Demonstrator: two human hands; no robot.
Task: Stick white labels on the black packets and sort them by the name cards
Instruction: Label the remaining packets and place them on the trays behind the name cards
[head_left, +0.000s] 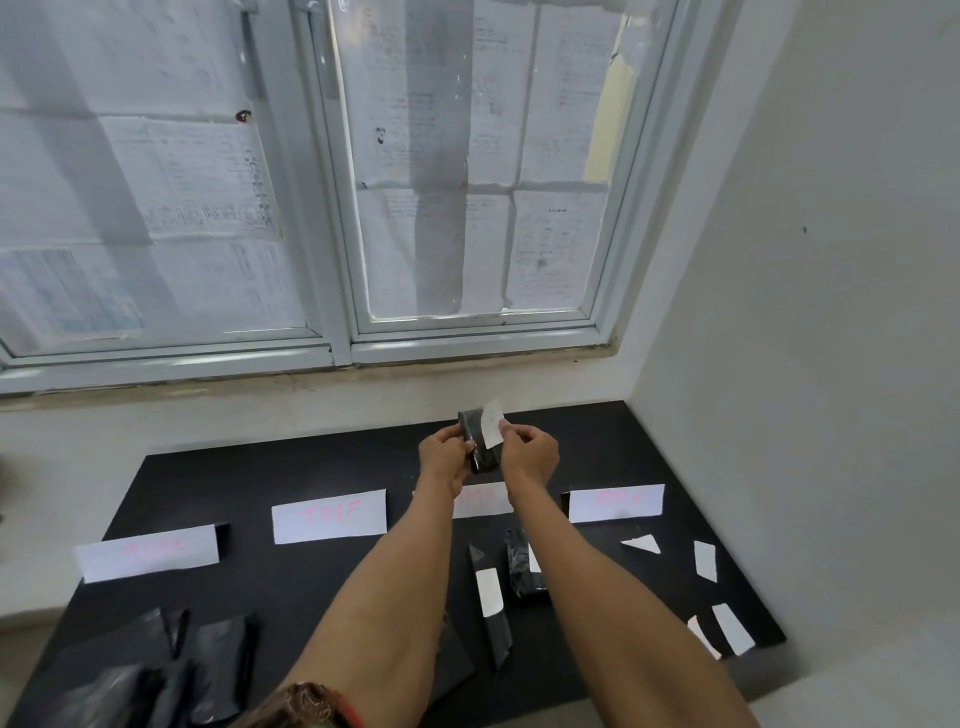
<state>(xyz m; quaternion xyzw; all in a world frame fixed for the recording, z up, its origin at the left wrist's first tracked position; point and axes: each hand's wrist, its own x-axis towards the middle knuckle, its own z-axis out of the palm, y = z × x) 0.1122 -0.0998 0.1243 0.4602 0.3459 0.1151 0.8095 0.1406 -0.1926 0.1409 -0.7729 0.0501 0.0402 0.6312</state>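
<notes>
Left hand (447, 452) grips black packet (485, 460), right hand (530, 449) pinches white label (492, 423) over it, four name cards (329, 514), four loose labels (732, 629) on mat (311, 467)

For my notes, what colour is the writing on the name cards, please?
Pink writing on white name cards; head view.

My left hand (447, 456) and right hand (531, 453) are bare, and so are both forearms behind them. Far back from the fingers (521, 432), at the near end of the left arm, I see a cloth edge (310, 702): brown, mottled with a lighter pattern, with thin orange-red trim.
</notes>
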